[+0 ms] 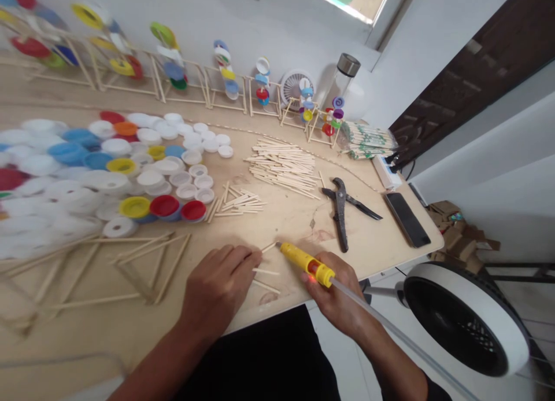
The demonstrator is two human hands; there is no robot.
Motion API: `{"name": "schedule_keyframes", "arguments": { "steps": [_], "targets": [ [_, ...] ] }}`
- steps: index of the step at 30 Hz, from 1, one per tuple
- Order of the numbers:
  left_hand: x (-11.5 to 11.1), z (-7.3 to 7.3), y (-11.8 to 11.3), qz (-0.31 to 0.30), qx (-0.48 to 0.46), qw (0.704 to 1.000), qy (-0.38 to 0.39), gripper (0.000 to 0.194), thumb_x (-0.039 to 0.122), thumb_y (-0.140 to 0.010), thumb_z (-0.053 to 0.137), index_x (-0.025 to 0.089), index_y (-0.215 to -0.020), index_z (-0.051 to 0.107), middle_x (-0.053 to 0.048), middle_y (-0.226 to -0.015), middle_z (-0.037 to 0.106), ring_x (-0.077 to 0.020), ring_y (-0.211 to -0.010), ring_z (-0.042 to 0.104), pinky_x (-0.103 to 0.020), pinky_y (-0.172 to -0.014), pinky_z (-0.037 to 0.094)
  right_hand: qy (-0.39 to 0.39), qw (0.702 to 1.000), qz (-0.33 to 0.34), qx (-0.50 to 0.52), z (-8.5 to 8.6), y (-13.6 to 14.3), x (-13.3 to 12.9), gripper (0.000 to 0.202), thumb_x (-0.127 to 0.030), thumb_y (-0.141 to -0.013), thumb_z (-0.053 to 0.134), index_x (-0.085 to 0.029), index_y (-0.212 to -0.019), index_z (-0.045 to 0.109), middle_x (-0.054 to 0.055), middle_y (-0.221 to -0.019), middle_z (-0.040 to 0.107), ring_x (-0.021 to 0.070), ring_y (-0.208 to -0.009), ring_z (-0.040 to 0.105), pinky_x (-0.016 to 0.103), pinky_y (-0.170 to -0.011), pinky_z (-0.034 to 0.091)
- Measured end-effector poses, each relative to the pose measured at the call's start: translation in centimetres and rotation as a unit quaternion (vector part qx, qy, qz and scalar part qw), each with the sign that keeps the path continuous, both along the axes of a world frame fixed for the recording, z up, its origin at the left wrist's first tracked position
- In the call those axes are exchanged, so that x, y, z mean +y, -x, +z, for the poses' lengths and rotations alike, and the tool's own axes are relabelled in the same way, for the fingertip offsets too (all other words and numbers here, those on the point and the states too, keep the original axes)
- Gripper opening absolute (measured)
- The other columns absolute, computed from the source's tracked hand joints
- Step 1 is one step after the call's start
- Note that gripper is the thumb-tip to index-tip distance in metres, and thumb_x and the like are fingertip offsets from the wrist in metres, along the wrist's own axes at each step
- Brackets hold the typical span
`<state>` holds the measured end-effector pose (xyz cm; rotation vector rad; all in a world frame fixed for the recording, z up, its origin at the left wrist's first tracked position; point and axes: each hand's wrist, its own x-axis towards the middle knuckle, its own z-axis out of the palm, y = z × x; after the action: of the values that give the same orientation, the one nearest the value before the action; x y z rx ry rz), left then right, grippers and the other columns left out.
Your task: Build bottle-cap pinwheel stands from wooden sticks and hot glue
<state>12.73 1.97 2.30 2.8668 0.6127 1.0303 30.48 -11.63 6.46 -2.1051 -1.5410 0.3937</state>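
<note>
My right hand (338,291) is wrapped round a yellow hot glue gun (306,263) with a long clear glue stick (390,326) running out of its back. The gun's nozzle meets the tip of a small wooden stick (269,247), which the fingers of my left hand (223,282) pinch close to the tabletop. Two more short sticks (266,286) stick out beside the left fingertips; whether the hand holds them too is hidden. Ahead lie a loose pile of short cut sticks (243,203) and a bigger heap of longer sticks (284,165).
Bottle caps (165,181) cover the left of the table, with stick frames (143,245) in front. Cap wheels on stands (225,71) line the wall. Cutting pliers (340,213), a phone (406,219) and a power strip (387,172) lie right. A fan (459,320) stands beside the table.
</note>
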Motion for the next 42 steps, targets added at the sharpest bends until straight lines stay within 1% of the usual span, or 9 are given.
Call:
{"name": "schedule_keyframes", "arguments": {
  "steps": [5,9,14,21,26,30,34,38,42],
  "targets": [
    [0.0,0.0,0.1,-0.001,0.004,1.000,-0.002,0.020,0.013,-0.091,0.047,0.018,-0.089,0.066,-0.004,-0.081,0.070,-0.0174,-0.073,0.062,-0.031,-0.066,0.048,0.001,1.000,-0.002,0.014,0.2,0.1,0.1,0.023,-0.038,-0.091,0.049,-0.022,-0.074,0.046,0.000,-0.068,0.054,0.0158,-0.060,0.052,0.027,-0.055,0.038],
    [0.0,-0.2,0.1,0.000,0.008,1.000,-0.002,0.020,0.014,-0.091,0.046,0.018,-0.090,0.066,-0.004,-0.081,0.070,-0.0176,-0.074,0.063,-0.032,-0.067,0.048,0.005,1.000,-0.010,0.011,0.3,0.1,0.1,0.023,-0.036,-0.091,0.049,-0.022,-0.074,0.046,-0.001,-0.067,0.052,0.0154,-0.060,0.052,0.026,-0.055,0.037],
    [0.0,-0.3,0.1,-0.001,0.003,1.000,-0.006,0.018,0.013,-0.090,0.048,0.017,-0.089,0.065,-0.004,-0.081,0.070,-0.0174,-0.074,0.063,-0.031,-0.066,0.048,0.002,1.000,-0.002,0.009,0.0,0.1,0.0,0.021,-0.036,-0.091,0.050,-0.023,-0.076,0.047,0.000,-0.069,0.054,0.0155,-0.061,0.053,0.026,-0.056,0.037],
    [0.0,0.0,0.0,0.003,0.002,1.000,-0.001,0.019,0.013,-0.091,0.047,0.018,-0.089,0.065,-0.003,-0.081,0.070,-0.0169,-0.073,0.062,-0.031,-0.066,0.047,-0.002,1.000,-0.001,-0.007,-0.1,0.1,0.0,0.023,-0.037,-0.092,0.048,-0.022,-0.075,0.046,0.000,-0.069,0.054,0.0159,-0.062,0.053,0.027,-0.057,0.037],
    [0.0,0.1,0.0,0.003,0.009,1.000,-0.005,0.020,0.013,-0.091,0.046,0.019,-0.089,0.065,-0.003,-0.081,0.070,-0.0166,-0.074,0.063,-0.031,-0.067,0.048,-0.005,1.000,-0.007,-0.010,0.0,0.1,0.1,0.024,-0.036,-0.091,0.048,-0.023,-0.072,0.043,-0.001,-0.067,0.053,0.0159,-0.061,0.052,0.027,-0.055,0.037],
    [-0.1,0.0,0.0,0.005,0.007,1.000,-0.009,0.019,0.013,-0.091,0.047,0.017,-0.089,0.065,-0.003,-0.080,0.070,-0.0168,-0.073,0.062,-0.031,-0.068,0.048,-0.005,1.000,-0.005,-0.009,0.0,0.0,0.0,0.023,-0.036,-0.091,0.049,-0.023,-0.073,0.041,-0.001,-0.067,0.052,0.0163,-0.061,0.052,0.027,-0.056,0.037],
    [-0.1,-0.1,0.0,0.005,0.008,1.000,-0.004,0.020,0.013,-0.091,0.046,0.018,-0.089,0.065,-0.003,-0.080,0.070,-0.0170,-0.073,0.062,-0.031,-0.068,0.048,0.005,1.000,-0.011,0.003,0.0,-0.1,0.0,0.021,-0.034,-0.090,0.050,-0.023,-0.073,0.041,-0.001,-0.068,0.052,0.0159,-0.061,0.051,0.026,-0.056,0.037],
    [-0.1,-0.1,-0.1,0.002,0.005,1.000,-0.008,0.020,0.013,-0.092,0.046,0.017,-0.088,0.065,-0.004,-0.080,0.070,-0.0170,-0.073,0.063,-0.031,-0.067,0.047,0.005,1.000,-0.019,0.020,0.4,-0.2,0.0,0.022,-0.033,-0.089,0.051,-0.022,-0.071,0.042,-0.002,-0.067,0.050,0.0149,-0.060,0.049,0.026,-0.056,0.037],
    [-0.1,-0.2,-0.1,0.005,0.001,1.000,-0.019,0.020,0.013,-0.092,0.046,0.016,-0.088,0.065,-0.003,-0.079,0.069,-0.0169,-0.072,0.062,-0.030,-0.066,0.047,-0.013,0.993,-0.045,0.105,1.2,-0.2,-0.3,0.025,-0.036,-0.089,0.054,-0.022,-0.072,0.042,-0.003,-0.067,0.045,0.0130,-0.058,0.045,0.025,-0.053,0.035]
  ]
}}
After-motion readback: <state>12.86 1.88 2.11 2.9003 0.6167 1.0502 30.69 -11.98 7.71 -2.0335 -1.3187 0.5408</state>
